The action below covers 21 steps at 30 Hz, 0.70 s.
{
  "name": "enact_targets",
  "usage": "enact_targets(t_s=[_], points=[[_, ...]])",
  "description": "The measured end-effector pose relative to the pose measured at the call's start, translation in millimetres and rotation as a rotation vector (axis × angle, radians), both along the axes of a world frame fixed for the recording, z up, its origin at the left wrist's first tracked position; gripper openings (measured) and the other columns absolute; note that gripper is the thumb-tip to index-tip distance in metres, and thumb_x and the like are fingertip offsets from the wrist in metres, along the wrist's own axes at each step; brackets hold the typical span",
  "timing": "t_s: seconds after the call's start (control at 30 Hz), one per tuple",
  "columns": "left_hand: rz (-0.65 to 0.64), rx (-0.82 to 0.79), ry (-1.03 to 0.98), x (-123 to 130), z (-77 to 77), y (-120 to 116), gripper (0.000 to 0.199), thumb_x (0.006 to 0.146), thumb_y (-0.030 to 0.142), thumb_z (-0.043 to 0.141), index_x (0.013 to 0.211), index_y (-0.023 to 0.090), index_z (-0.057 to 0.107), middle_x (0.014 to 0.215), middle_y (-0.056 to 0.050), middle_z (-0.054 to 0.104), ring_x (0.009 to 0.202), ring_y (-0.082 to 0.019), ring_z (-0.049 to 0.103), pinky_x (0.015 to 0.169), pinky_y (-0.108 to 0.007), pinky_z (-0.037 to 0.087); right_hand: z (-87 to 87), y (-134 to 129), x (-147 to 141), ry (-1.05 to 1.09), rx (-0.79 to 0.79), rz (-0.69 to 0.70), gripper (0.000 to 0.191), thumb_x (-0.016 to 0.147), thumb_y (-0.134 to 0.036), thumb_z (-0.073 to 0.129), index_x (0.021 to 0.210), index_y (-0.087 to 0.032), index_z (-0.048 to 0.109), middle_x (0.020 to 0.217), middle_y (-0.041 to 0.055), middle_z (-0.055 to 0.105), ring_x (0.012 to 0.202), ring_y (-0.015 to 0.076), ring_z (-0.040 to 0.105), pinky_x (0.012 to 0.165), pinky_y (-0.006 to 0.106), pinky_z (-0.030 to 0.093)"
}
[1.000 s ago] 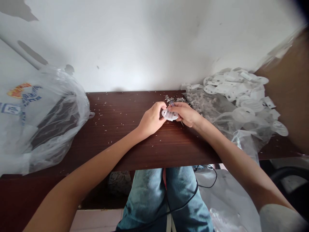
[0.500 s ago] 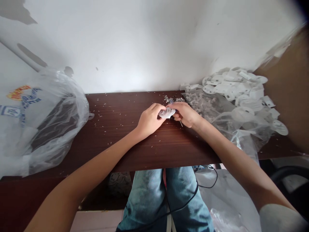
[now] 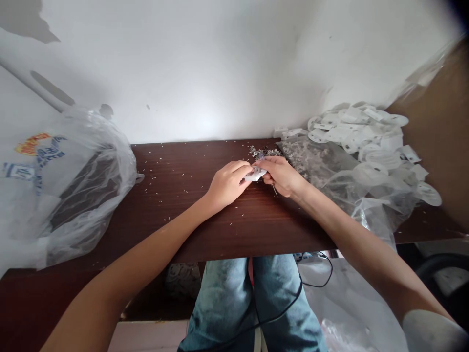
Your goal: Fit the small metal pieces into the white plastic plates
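Between pinching left fingers (image 3: 239, 171) sits a white piece (image 3: 255, 174), touching right fingers (image 3: 271, 165) closed round a thin rod (image 3: 274, 190).

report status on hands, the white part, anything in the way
Left hand pinching white part. Right hand at its edge, thin rod jutting from grip. Small-parts pile just beyond; nothing seen blocking.

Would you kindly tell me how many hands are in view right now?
2: the left hand grips the white part over the dark table; the right hand is at its right side. No others show.
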<state>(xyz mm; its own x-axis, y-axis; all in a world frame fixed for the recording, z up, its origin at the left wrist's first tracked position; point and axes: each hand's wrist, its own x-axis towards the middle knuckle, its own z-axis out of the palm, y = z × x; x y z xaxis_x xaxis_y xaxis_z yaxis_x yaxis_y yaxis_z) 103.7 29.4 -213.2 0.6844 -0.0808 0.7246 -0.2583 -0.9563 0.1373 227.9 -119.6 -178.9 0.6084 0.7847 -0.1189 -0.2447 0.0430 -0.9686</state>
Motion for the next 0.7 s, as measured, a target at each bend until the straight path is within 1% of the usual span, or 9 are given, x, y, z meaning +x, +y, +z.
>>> enact_targets(t_s=[0.13, 0.23, 0.3, 0.37, 0.43, 0.47, 0.57, 0.63, 0.7], points=[[0.013, -0.098, 0.017, -0.6, 0.1, 1.3, 0.024, 0.092, 0.012, 0.072, 0.112, 0.022, 0.065, 0.111, -0.006, 0.076, 0.099, -0.019, 0.074, 0.084, -0.03, 0.059, 1.9, 0.0, -0.4, 0.03, 0.005, 0.007, 0.016, 0.083, -0.024, 0.077, 0.073, -0.014, 0.069, 0.06, -0.0031, 0.05, 0.051, 0.0061, 0.034, 0.043, 0.021, 0.02], [0.014, -0.12, 0.014, -2.6, 1.0, -1.3, 0.036, 0.091, 0.009, 0.071, 0.122, 0.024, 0.062, 0.116, -0.006, 0.076, 0.105, -0.021, 0.075, 0.089, -0.032, 0.06, 5.6, -0.8, 0.4, 0.042, 0.02, 0.02, 0.018, 0.086, -0.026, 0.076, 0.075, -0.014, 0.068, 0.062, -0.003, 0.049, 0.052, 0.0067, 0.034, 0.043, 0.022, 0.02], [0.01, -0.129, 0.017, -3.6, 1.6, -3.3, 0.035, 0.093, 0.011, 0.07, 0.124, 0.025, 0.062, 0.116, -0.006, 0.077, 0.105, -0.022, 0.075, 0.091, -0.034, 0.06, 7.0, -1.3, 2.1, 0.037, 0.012, 0.023, 0.019, 0.091, -0.031, 0.072, 0.081, -0.015, 0.069, 0.068, -0.0016, 0.052, 0.053, 0.0069, 0.035, 0.044, 0.023, 0.02], [0.036, -0.228, 0.022, -3.0, 1.6, -3.8, 0.033, 0.095, 0.018, 0.071, 0.126, 0.024, 0.061, 0.114, -0.006, 0.077, 0.098, -0.02, 0.076, 0.086, -0.033, 0.061, 6.6, -1.6, 4.2, -0.017, -0.016, 0.009, 0.023, 0.097, -0.038, 0.067, 0.091, -0.016, 0.07, 0.074, -0.0012, 0.054, 0.052, 0.0074, 0.035, 0.045, 0.024, 0.021], [0.077, -0.44, 0.013, 0.2, 0.6, -1.4, 0.038, 0.097, 0.025, 0.072, 0.131, 0.024, 0.056, 0.115, -0.007, 0.076, 0.091, -0.018, 0.075, 0.078, -0.03, 0.061, 5.0, -2.2, 5.7, -0.174, -0.055, -0.032, 0.027, 0.102, -0.045, 0.061, 0.099, -0.019, 0.069, 0.075, -0.0019, 0.054, 0.053, 0.0092, 0.036, 0.047, 0.026, 0.026], [0.082, -0.569, 0.0, 2.8, -0.5, 0.9, 0.04, 0.097, 0.028, 0.072, 0.133, 0.025, 0.054, 0.118, -0.008, 0.074, 0.09, -0.017, 0.074, 0.075, -0.029, 0.062, 4.4, -2.8, 5.8, -0.302, -0.077, -0.054, 0.03, 0.103, -0.048, 0.057, 0.101, -0.02, 0.069, 0.075, -0.0016, 0.054, 0.055, 0.0107, 0.039, 0.05, 0.026, 0.03], [0.022, -0.907, -0.022, 12.2, -5.3, 9.2, 0.037, 0.099, 0.031, 0.07, 0.13, 0.026, 0.05, 0.127, -0.01, 0.069, 0.098, -0.019, 0.074, 0.074, -0.029, 0.064, 4.3, -6.1, 2.4, -0.804, -0.152, -0.103, 0.041, 0.109, -0.051, 0.044, 0.101, -0.021, 0.069, 0.084, 0.0041, 0.063, 0.074, 0.0177, 0.056, 0.069, 0.031, 0.044], [-0.039, -1.028, -0.005, 16.9, -8.8, 13.2, 0.036, 0.097, 0.032, 0.071, 0.126, 0.026, 0.05, 0.128, -0.01, 0.067, 0.102, -0.02, 0.074, 0.077, -0.032, 0.065, 5.0, -8.8, -1.7, -1.096, -0.235, -0.115, 0.042, 0.112, -0.048, 0.038, 0.106, -0.02, 0.07, 0.099, 0.0088, 0.068, 0.088, 0.0221, 0.062, 0.078, 0.034, 0.046], [-0.083, -1.075, 0.031, 18.9, -11.1, 15.0, 0.037, 0.095, 0.031, 0.073, 0.124, 0.026, 0.05, 0.126, -0.009, 0.067, 0.104, -0.021, 0.073, 0.082, -0.036, 0.066, 4.9, -10.9, -5.2, -1.275, -0.342, -0.123, 0.039, 0.111, -0.044, 0.04, 0.114, -0.02, 0.07, 0.11, 0.0114, 0.069, 0.092, 0.0242, 0.064, 0.079, 0.035, 0.046]])
